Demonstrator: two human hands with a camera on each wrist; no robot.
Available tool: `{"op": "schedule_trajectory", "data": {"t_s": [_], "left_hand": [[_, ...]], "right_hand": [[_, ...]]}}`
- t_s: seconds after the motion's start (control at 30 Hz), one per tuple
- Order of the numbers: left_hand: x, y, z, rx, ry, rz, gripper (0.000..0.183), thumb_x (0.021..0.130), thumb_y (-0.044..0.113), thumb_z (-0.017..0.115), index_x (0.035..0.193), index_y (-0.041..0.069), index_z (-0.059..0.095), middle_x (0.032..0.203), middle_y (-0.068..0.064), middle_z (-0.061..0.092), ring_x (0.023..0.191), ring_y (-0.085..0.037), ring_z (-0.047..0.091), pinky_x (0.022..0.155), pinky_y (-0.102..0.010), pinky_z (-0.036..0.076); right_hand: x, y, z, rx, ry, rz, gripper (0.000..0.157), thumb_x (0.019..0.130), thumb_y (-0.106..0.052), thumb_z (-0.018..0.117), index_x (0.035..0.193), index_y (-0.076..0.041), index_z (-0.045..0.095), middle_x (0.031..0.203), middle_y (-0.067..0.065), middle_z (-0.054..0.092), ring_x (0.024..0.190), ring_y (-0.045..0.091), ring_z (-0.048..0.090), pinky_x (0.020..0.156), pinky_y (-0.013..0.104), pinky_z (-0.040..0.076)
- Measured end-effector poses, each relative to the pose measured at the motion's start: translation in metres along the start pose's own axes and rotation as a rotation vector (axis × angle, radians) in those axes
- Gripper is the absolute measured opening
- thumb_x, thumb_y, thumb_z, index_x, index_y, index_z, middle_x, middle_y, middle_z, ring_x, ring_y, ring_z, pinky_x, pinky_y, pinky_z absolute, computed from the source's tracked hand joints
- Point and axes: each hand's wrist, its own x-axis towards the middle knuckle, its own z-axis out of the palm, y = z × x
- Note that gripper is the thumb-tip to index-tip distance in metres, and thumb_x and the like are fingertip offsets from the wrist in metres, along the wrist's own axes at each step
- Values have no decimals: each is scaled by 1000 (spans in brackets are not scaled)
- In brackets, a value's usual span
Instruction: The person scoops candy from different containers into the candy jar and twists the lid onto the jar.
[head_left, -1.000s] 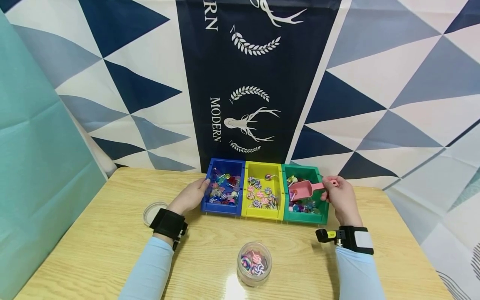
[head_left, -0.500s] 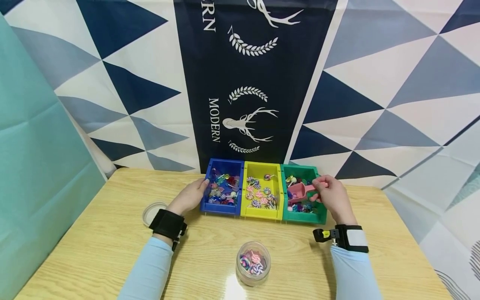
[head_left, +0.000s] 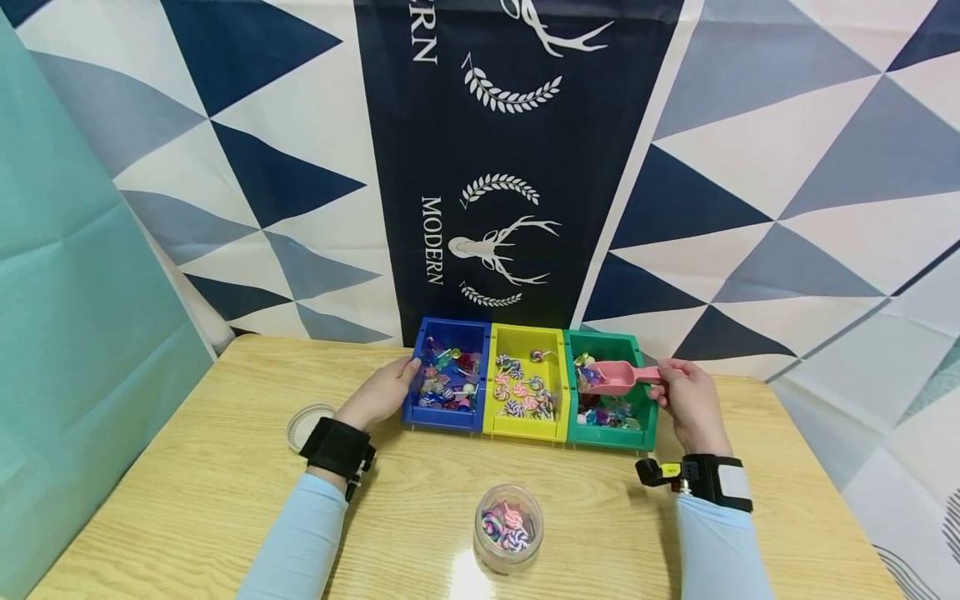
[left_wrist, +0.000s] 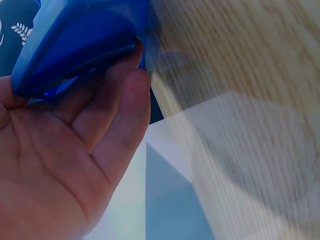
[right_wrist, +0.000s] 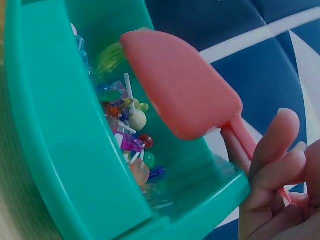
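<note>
My right hand (head_left: 694, 402) grips the handle of a pink scoop (head_left: 617, 377) at the right of the green bin (head_left: 647, 408). Small colourful candy charms lie in the scoop's bowl, which hangs over the bin. The right wrist view shows the underside of the scoop above beads and candy charms (right_wrist: 137, 120) in the bin. My left hand (head_left: 378, 392) holds the outer side of the blue bin (head_left: 411, 408), thumb at its rim. In the left wrist view the fingers (left_wrist: 122, 125) lie against the blue wall from below.
Between the blue and green bins stands a yellow bin (head_left: 525, 427) with swirl lollipop charms. A clear jar (head_left: 508, 560) partly filled with charms is at the front middle of the wooden table (head_left: 405, 517). A round lid (head_left: 303, 423) lies beside my left wrist. Patterned cloth hangs behind.
The scoop went left and down into the green bin, then drew back to the right and now carries charms. My left hand has stayed at the blue bin.
</note>
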Motion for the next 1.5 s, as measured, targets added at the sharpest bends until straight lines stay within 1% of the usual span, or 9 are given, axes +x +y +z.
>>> {"op": "schedule_trajectory", "data": {"t_s": [0.23,0.37,0.5,0.6,0.83,1.03,1.13,1.3,1.5], "left_hand": [[-2,2,0,-2,-2,-12,66,99,51,18,145,5,28,145,-13,35,134,-28,28,107,-45,23],[-3,3,-1,-4,1,-15,60,101,45,21,145,5,28,146,-14,34,134,-29,27,107,-45,23],[-2,3,-1,-4,2,-14,59,101,44,21,145,5,29,145,-14,34,134,-29,27,107,-46,23],[-3,3,0,-7,5,-16,62,100,48,19,145,6,30,145,-13,36,133,-28,28,107,-45,23],[-2,4,3,-1,34,-17,64,99,51,17,143,7,34,140,-12,42,131,-28,33,106,-45,26],[-1,4,3,7,46,-22,64,99,50,16,143,6,34,140,-12,42,130,-28,33,106,-45,26],[-1,4,3,9,45,-25,65,99,51,16,143,6,34,141,-12,42,131,-28,33,106,-45,26],[-3,6,2,11,42,-23,62,100,49,18,143,6,35,140,-12,42,130,-28,34,106,-45,27],[-3,6,2,0,36,-23,63,100,49,17,143,6,34,141,-12,41,131,-27,33,106,-45,26]], "right_hand": [[0,3,-7,241,-26,68,24,98,-24,43,114,-5,43,82,-1,54,58,5,49,51,13,41],[-1,2,-10,307,-54,84,24,97,-26,45,114,-8,44,83,-2,55,58,5,49,52,13,41],[-2,-2,-9,320,-90,64,28,94,-29,50,114,-10,46,83,-3,57,58,6,49,51,14,41],[-6,-8,-4,304,-138,22,31,93,-30,52,114,-8,47,81,-2,56,57,7,48,51,14,41],[-18,-28,11,269,-296,-78,31,95,-28,50,114,-4,47,75,-2,55,52,7,45,45,14,38],[-30,-36,35,197,-453,-152,29,96,-27,48,111,-2,49,72,-1,54,48,7,43,43,15,35],[-35,-37,50,145,-554,-161,33,96,-29,48,112,0,49,71,2,54,47,9,42,43,18,34],[-43,-37,70,70,-731,-130,38,94,-31,52,111,2,48,72,6,55,47,13,45,44,19,38],[-54,-40,81,-89,-954,-158,34,94,-29,52,108,1,50,68,12,55,48,17,48,46,24,42]]}}
